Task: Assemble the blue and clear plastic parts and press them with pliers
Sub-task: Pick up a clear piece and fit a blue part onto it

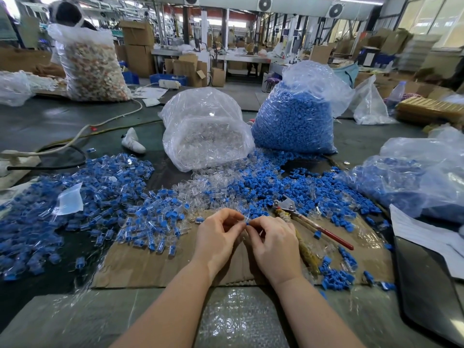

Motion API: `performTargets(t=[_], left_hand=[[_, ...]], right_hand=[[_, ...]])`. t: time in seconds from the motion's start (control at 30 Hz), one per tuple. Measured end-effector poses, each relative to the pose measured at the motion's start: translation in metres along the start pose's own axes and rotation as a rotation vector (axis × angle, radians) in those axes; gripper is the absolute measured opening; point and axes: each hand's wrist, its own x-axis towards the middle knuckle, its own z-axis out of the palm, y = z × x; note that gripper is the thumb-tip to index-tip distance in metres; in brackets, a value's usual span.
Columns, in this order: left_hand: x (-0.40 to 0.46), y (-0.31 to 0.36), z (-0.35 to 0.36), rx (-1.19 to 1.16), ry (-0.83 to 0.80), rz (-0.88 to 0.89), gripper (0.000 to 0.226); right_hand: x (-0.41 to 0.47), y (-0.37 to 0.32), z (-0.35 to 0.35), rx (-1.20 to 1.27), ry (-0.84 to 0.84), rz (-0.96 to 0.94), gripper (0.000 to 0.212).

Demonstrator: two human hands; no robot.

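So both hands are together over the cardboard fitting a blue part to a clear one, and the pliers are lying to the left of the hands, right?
Not quite. The head view shows the pliers lying to the right of the hands, red handle toward the person. The rest holds: left hand and right hand meet over the cardboard, pinching a small blue part with a clear piece.

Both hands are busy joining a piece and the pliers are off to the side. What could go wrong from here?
1. The left hand and right hand pinch one small blue-and-clear plastic part at the fingertips only; it could slip and vanish among the loose parts on the brown cardboard sheet.
2. The red-handled metal pliers lie among scattered blue pieces, so reaching for them may knock pieces about.
3. Finished and unfinished parts lie mixed, so one may get skipped.
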Motion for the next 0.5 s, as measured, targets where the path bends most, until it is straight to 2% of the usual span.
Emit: performTargets(t=[0.27,0.37,0.43,0.5], left_hand=[[0.001,-0.002,0.0,0.059,0.014,0.017,0.018],[0.001,-0.003,0.0,0.062,0.015,0.019,0.014],[0.0,-0.002,0.001,0.062,0.01,0.006,0.013],[-0.001,-0.001,0.0,0.067,0.017,0.008,0.015]], right_hand=[[0.0,-0.002,-0.002,-0.033,-0.012,-0.008,0.011],[0.001,-0.004,-0.006,-0.124,0.093,-0.01,0.008],[0.006,-0.002,-0.012,-0.276,0.099,0.109,0.017],[0.013,0.005,-0.02,-0.467,-0.079,0.332,0.039]])
